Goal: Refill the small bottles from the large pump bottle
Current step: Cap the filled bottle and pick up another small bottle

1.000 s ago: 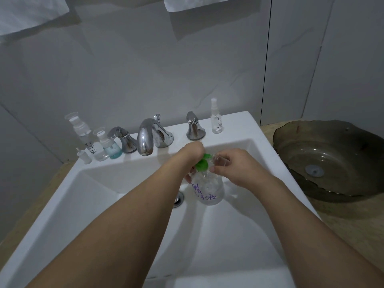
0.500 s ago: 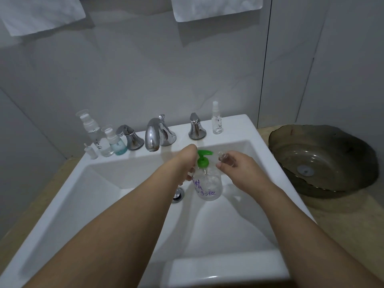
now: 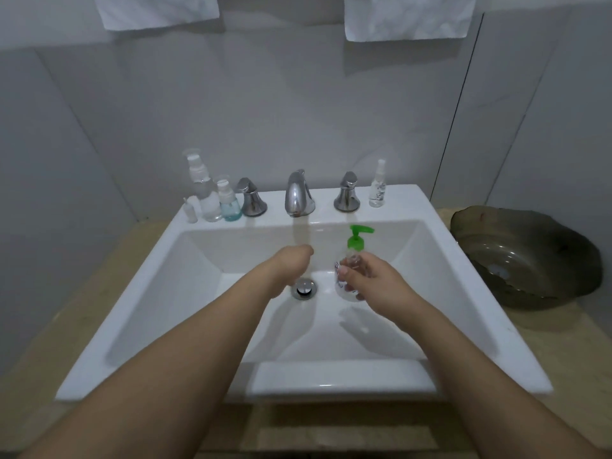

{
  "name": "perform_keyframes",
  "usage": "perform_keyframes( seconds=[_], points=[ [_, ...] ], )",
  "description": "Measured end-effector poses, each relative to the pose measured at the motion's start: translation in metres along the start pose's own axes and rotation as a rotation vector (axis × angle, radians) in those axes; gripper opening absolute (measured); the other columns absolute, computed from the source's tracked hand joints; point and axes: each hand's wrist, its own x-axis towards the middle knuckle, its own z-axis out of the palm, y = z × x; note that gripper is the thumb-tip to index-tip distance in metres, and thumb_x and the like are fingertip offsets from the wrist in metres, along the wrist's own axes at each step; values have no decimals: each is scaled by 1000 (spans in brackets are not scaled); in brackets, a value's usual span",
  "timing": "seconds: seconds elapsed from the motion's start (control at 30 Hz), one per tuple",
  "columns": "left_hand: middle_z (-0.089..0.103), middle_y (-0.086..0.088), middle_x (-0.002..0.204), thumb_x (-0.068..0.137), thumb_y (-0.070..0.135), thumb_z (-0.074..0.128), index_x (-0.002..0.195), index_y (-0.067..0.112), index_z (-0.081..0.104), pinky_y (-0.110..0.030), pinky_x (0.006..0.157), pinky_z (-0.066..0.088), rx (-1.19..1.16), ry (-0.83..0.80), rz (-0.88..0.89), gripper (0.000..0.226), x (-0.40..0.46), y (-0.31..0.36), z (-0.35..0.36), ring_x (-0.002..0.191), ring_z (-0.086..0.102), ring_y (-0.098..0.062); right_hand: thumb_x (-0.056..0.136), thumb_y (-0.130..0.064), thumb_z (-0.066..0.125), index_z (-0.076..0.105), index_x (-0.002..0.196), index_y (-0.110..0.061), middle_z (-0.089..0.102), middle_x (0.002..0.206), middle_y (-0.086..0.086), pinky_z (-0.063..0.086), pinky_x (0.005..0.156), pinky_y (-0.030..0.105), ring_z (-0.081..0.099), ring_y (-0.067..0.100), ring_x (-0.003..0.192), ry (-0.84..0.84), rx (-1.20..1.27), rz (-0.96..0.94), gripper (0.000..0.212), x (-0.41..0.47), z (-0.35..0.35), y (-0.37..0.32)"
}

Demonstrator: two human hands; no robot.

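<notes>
Left hand (image 3: pixel 291 260) now off the green pump head, drawn back toward 9 o'clock; large bottle shifted right.

Clear large pump bottle with green pump head (image 3: pixel 355 241) stands upright in the white rectangular sink basin (image 3: pixel 185 293), at 3 o'clock of the chrome drain (image 3: pixel 303 288). Right hand (image 3: pixel 371 279) holds a small clear bottle (image 3: pixel 352 260) against the pump bottle's front; exact finger wrap is hard to read. Left hand hovers over the basin, fingers curled under, holding nothing visible. On the back ledge: three small clear bottles (image 3: pixel 212 197) at 11 o'clock, beside the chrome tap (image 3: pixel 298 193); slim spray bottle (image 3: pixel 378 187) at 1 o'clock. Dark glass bowl (image 3: pixel 530 256) sits on the desk at 3 o'clock.
</notes>
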Motion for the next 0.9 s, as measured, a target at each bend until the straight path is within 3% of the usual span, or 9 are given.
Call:
perform_keyframes(
  seconds=[0.2,0.33,0.43,0.5,0.57,0.7,0.9],
  points=[
    [58,-10,93,88,23,46,92,9,56,-32,65,33,-92,194,113,17,7,-37,-65,80,51,-24,95,-22,58,59,104,-19,67,102,6,51,76,32,62,17,87,-158,136,14,9,8,57,-30],
    [65,-12,92,84,23,49,86,12,59,-34,68,38,-120,310,169,15,15,-63,-100,78,55,-23,94,-21,59,60,102,-21,66,104,6,49,75,31,63,18,91,-202,209,6,8,31,95,-44],
    [67,-14,85,77,26,48,78,6,61,-45,75,51,-129,455,223,24,23,-76,-117,76,61,-29,93,-24,60,61,102,-22,67,109,8,51,78,32,64,16,91,-172,196,-13,9,52,113,-50],
    [69,-18,88,75,27,48,82,-2,62,-49,76,52,-189,603,246,34,36,-76,-136,78,64,-35,93,-24,60,61,100,-22,68,106,6,51,79,32,65,16,89,-146,204,-25,7,72,126,-56],
    [68,-19,88,79,25,47,84,-4,62,-41,64,48,-256,729,274,32,47,-72,-149,70,58,-30,93,-23,60,60,98,-23,68,99,2,50,78,32,64,16,86,-142,229,-42,4,84,136,-57],
    [60,3,69,86,18,46,72,13,58,-24,56,38,-237,969,392,19,67,-80,-148,64,50,-12,92,-20,61,61,97,-21,69,95,2,48,75,28,64,13,83,-162,251,-77,5,100,152,-45],
    [58,-6,83,78,14,47,86,12,53,-34,66,41,-97,1015,527,10,85,-82,-138,77,51,-23,93,-19,60,60,96,-20,67,85,-5,47,68,16,62,8,76,-180,236,-96,3,106,158,-39]
  ],
)
